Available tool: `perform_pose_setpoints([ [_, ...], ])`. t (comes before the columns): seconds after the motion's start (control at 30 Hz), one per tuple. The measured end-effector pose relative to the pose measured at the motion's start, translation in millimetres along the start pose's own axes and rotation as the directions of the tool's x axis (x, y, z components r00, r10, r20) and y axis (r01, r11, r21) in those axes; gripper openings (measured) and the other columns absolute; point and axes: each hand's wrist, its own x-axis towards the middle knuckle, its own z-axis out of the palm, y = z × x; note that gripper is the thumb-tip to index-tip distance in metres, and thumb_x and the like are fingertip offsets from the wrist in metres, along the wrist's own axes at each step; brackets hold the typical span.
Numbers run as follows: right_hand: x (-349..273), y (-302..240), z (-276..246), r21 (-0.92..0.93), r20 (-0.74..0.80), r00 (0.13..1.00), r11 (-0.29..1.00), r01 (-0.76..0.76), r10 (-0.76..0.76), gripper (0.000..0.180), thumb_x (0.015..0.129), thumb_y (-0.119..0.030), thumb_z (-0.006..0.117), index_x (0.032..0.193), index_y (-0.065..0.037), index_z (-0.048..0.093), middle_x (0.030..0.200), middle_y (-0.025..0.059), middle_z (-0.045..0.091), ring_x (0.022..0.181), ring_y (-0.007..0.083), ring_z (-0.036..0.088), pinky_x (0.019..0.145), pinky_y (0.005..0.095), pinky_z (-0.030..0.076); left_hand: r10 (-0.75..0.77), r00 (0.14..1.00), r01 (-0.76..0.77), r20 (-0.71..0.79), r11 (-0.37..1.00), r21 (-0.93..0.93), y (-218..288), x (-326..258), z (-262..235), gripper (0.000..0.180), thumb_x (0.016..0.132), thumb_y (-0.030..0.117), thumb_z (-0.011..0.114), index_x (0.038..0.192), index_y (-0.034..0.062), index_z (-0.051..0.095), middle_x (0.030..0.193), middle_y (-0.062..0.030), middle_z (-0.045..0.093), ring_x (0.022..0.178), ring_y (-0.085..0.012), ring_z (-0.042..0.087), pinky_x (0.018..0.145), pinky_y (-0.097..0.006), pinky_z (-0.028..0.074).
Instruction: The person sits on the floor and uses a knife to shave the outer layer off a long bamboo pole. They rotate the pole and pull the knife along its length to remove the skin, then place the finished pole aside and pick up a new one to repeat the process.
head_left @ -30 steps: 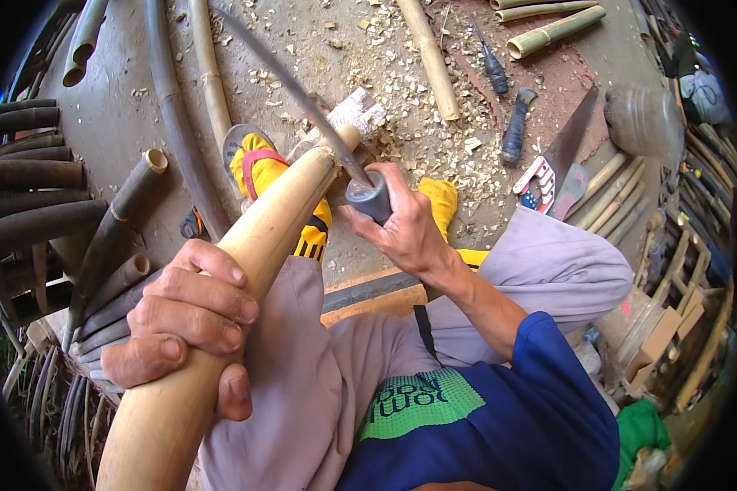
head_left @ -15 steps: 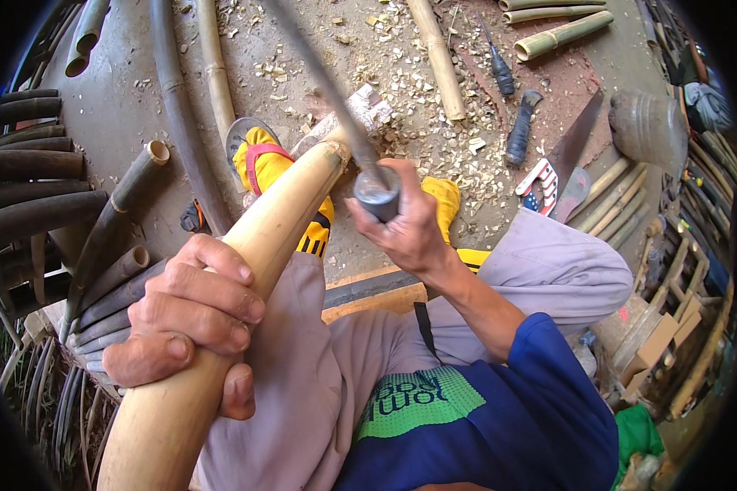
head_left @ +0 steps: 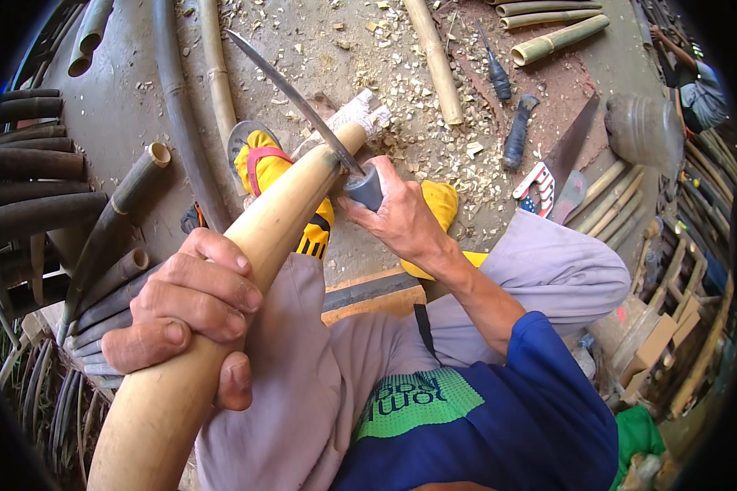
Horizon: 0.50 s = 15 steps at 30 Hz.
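A thick, pale bamboo pole (head_left: 274, 209) slants from the lower left to the upper middle, across my left thigh. My left hand (head_left: 190, 311) is wrapped around its near part. The fingers of my right hand (head_left: 403, 214) are closed around the dark grey handle of a machete (head_left: 291, 92). Its long blade points to the upper left and lies across the pole's far end, beside a dark spot at the node. Just beyond that end sits a whitish, chipped block of wood (head_left: 359, 113), which seems to lie under the pole.
Pale wood chips (head_left: 385, 49) litter the ground ahead. To the right lie a dark-handled tool (head_left: 518, 135), a spike-like tool (head_left: 498, 75), a handsaw (head_left: 569, 147) and a plastic container (head_left: 643, 129). Dark bamboo poles (head_left: 37, 164) are stacked at left; cut bamboo pieces (head_left: 561, 41) lie far right.
The machete, blurred and raised before, has come down, and its blade now rests sharp across the pole's far end. My right hand has tilted. My left hand keeps its grip.
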Motion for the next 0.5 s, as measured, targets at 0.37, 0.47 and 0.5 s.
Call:
perform_pose_setpoints([
  [0.37,-1.3,5.7,0.4,-0.076,-0.058,0.992,0.992,0.105,-0.109,0.043,0.082,-0.025,0.068,0.102,-0.001,0.039,0.075,0.0222,0.062,0.073,0.0409,0.064,0.055,0.0440,0.051,0.008,1.000,-0.008,-0.010,1.000,-0.019,-2.0,-1.8,-2.0,0.047,0.071,0.009,0.069,0.104,0.0135,0.035,0.076,-0.0053,0.056,0.065,-0.0205,0.058,0.067,-0.041,0.047],
  [0.47,-10.5,-10.0,1.4,-0.012,-0.169,0.970,0.984,0.176,-0.175,0.043,0.081,-0.024,0.068,0.102,0.000,0.039,0.073,0.0220,0.062,0.071,0.0407,0.064,0.054,0.0441,0.051,-0.004,0.999,0.004,-0.043,1.000,0.001,-0.6,-2.4,1.4,0.046,0.072,0.010,0.068,0.104,0.0135,0.035,0.078,-0.0052,0.054,0.066,-0.0203,0.057,0.068,-0.041,0.046],
  [0.5,-12.4,-13.9,3.9,0.015,-0.214,0.958,0.980,0.197,-0.189,0.043,0.081,-0.024,0.069,0.101,0.000,0.039,0.073,0.0220,0.062,0.071,0.0406,0.064,0.054,0.0441,0.051,-0.009,0.997,0.010,-0.077,1.000,0.018,1.5,-4.0,3.9,0.046,0.073,0.010,0.067,0.105,0.0135,0.035,0.078,-0.0052,0.054,0.066,-0.0202,0.057,0.069,-0.041,0.046],
])
